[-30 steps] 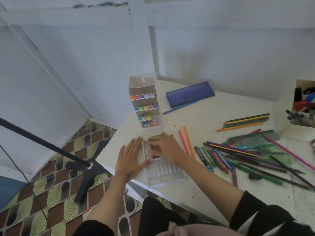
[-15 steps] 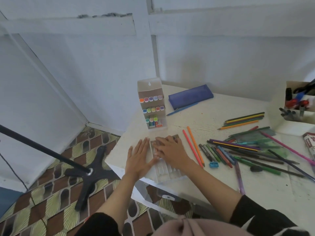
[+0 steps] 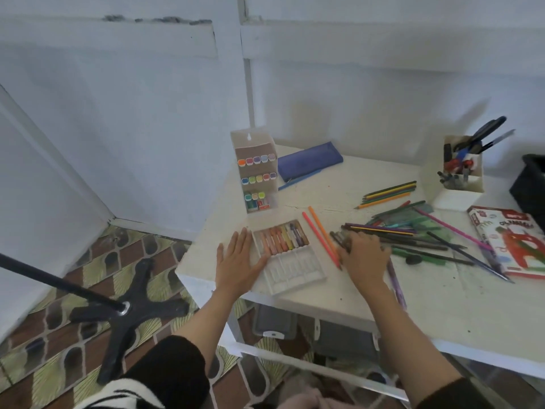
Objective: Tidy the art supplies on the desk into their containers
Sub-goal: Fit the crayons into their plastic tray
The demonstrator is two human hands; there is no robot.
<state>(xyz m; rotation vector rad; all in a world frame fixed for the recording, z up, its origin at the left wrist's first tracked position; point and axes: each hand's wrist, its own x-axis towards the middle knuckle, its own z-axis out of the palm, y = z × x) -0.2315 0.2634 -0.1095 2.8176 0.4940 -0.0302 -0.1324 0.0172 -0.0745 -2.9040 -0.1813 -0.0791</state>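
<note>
Flat and spread, our left grip rests on the white worktop holding nothing, its thumb touching the left edge of the clear plastic crayon tray. Our right grip lies palm-down on the loose pile of dark markers and coloured pencils. Its fingers curl over the markers' near ends, and we cannot tell whether they have closed on one.

We see the tray near the worktop's front left corner, between our two grips. One row of wax crayons fills its far half, too blurred for us to count. The crayons lie side by side along the tray's long axis, which runs away from us and leans slightly left.

Behind it stands one tall clear marker box with three rows of coloured caps. We count five in the top row and five in the middle, but the bottom row is unclear. One white square pen holder at the far right holds dark-handled scissors and several pens. One blue fabric pencil case lies flat at the back.

Two orange-red pencils lie parallel just beside the tray, running from far left to near right. Four more pencils lie together beyond the pile, tips pointing left.
</note>
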